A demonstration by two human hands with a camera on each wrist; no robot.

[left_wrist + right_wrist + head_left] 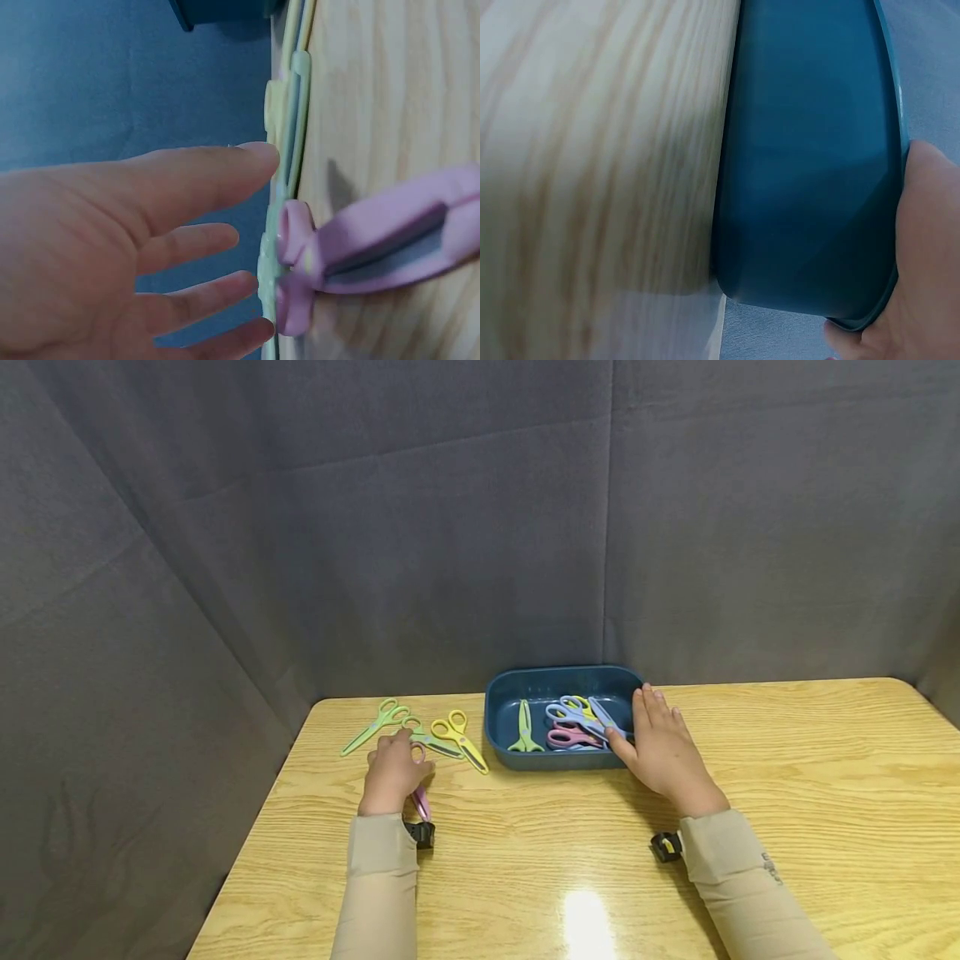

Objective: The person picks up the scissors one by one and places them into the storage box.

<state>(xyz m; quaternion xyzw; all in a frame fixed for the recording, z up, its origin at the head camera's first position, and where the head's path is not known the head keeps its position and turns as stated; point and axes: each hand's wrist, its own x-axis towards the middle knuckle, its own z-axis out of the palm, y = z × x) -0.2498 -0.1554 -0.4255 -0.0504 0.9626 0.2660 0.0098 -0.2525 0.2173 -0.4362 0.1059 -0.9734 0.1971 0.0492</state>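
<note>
My left hand (393,768) hovers over pink scissors (422,803), fingers spread and thumb extended. In the left wrist view, the fingertips come close to the pink scissors' loops and green scissors (300,112), with nothing held. Beside that hand lie light green scissors (377,727), more green scissors (446,748) and yellow scissors (460,739). At the right end of a dark blue bin (562,761), my right hand (667,752) grips the rim, thumb over the front edge and fingers along the end. The bin holds green scissors (524,727), blue scissors (573,718), pink scissors (566,737) and others.
A wood-grain table (525,860) lies beneath everything. Dark grey cloth (450,568) hangs along its back and left. The bin stands at the table's back edge, right of the loose scissors. Each wrist wears a small black device (666,847).
</note>
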